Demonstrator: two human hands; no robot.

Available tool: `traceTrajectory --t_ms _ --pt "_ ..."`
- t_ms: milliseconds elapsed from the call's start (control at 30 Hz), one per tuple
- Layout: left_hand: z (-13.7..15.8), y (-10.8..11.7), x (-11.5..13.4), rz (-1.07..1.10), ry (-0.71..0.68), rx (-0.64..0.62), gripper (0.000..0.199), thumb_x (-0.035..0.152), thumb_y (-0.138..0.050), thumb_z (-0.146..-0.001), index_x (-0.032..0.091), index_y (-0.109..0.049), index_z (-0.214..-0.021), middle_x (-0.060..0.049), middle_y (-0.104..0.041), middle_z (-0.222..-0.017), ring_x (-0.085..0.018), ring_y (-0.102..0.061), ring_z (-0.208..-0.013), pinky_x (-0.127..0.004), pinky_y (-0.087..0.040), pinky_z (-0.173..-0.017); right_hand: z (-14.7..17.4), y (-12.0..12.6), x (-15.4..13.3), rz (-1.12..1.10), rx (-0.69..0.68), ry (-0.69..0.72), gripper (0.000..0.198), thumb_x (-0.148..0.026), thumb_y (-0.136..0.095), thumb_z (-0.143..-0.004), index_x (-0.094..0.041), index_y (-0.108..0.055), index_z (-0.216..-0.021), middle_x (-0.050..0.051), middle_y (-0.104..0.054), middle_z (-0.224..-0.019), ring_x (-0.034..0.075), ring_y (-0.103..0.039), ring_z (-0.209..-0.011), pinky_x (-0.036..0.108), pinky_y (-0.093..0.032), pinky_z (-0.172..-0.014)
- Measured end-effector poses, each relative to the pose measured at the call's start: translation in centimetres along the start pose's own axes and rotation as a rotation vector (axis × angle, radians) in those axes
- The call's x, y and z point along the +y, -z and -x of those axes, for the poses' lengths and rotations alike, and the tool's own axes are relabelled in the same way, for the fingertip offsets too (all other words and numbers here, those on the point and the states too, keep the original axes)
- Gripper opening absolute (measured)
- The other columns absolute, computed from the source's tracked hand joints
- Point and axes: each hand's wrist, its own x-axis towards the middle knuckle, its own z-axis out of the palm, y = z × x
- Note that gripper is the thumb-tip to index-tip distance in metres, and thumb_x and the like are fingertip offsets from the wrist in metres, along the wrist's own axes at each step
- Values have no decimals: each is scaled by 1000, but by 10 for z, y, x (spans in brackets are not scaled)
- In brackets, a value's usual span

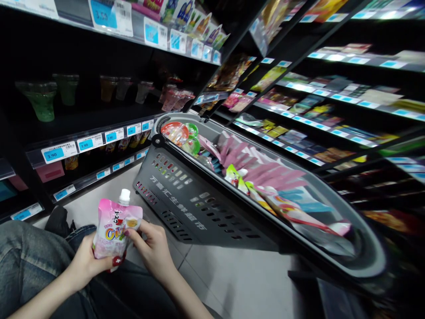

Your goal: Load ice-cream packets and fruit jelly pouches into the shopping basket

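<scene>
You hold a pink spouted pouch (pixel 115 230) over your knees, near the lower left corner of the view. Your left hand (pixel 86 261) grips its bottom edge from below, the thumb pressed on the front. Your right hand (pixel 153 248) pinches its right edge with bent fingers. Just beyond, bare floor tiles (pixel 239 274) leave open room to your right. Further away, the grey shopping basket (pixel 186 199) stands tilted, full of packets, between the shelves (pixel 99 137).

basket (pixel 186 208): dark grey, packed with snack packets | shelves (pixel 99 141): blue price tags, cups, packets | floor (pixel 232 270): grey tiles
</scene>
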Motion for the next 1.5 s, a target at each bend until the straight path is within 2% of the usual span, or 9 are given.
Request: traceTrajectory --t_ms 567,933,1267,1500 --pt "1 -2 5 21 24 5 47 39 -70 -64 7 -56 -96 -9 -65 -87 -18 -57 -76 -27 -46 -72 -1 1 2 27 12 13 30 -30 -49 -84 -11 -58 -63 -1 -50 -51 5 -39 -46 16 -29 -46" --pt "2 -3 5 32 23 17 46 39 -71 -63 7 -57 -93 -9 -65 -84 -17 -57 -73 -26 -46 -69 -2 0 -1 22 24 29 30 -29 -50 -83 -11 -57 -60 -2 -46 -49 5 -36 -45 16 -27 -45" --pt "1 0 2 -14 -12 -23 42 38 -69 -67 9 -58 -94 -8 -65 -83 -17 -58 -74 -26 -46 -71 0 -1 1 49 -4 -32 34 -35 -48 -84 -11 -60 -63 0 -52 -52 6 -40 -47 17 -30 -47" --pt "2 -1 2 15 5 -22 43 39 -69 -65 8 -58 -92 -8 -65 -82 -17 -57 -70 -25 -46 -67 0 0 0 56 7 2 34 -33 -48 -84 -10 -60 -62 0 -52 -51 6 -39 -45 17 -29 -46"
